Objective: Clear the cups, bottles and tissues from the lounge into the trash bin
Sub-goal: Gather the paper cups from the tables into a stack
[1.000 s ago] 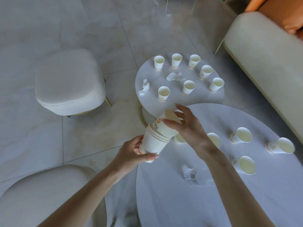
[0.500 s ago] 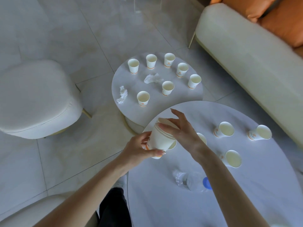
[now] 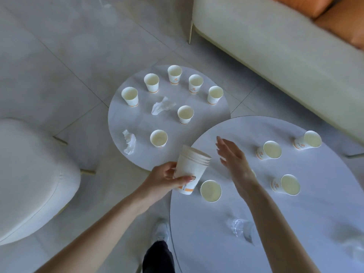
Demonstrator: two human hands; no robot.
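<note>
a stack of nested paper cups [image 3: 190,169] is being gripped by the left hand [image 3: 164,179], thumb laid across the near side and fingers wrapped behind, the stack being tilted with its mouth toward the upper right, over the near edge of the large round table [image 3: 275,223]. the right hand [image 3: 234,164] is being held out flat just beside the stack's rim, fingers stretched and spread, nothing being clasped or touched by it.

on the large table, a single cup [image 3: 210,191] is being seen just below the stack, mouth toward the camera. three more cups are lying nearer the sofa side: one [image 3: 268,150] past the right hand, one [image 3: 308,140] further right, one [image 3: 285,184] nearer the wrist. a clear plastic bottle [image 3: 239,229] is lying on its side close to the right forearm, partly hidden by it.

on the small round table [image 3: 137,123] beyond, seven cups are standing upright, the closest [image 3: 158,138] being just above the stack. two crumpled tissues are lying among them: one [image 3: 161,105] near the middle, one [image 3: 129,141] by the left edge.

a cream sofa [image 3: 266,46] is being seen at upper right, a pale stool [image 3: 29,174] at left.
</note>
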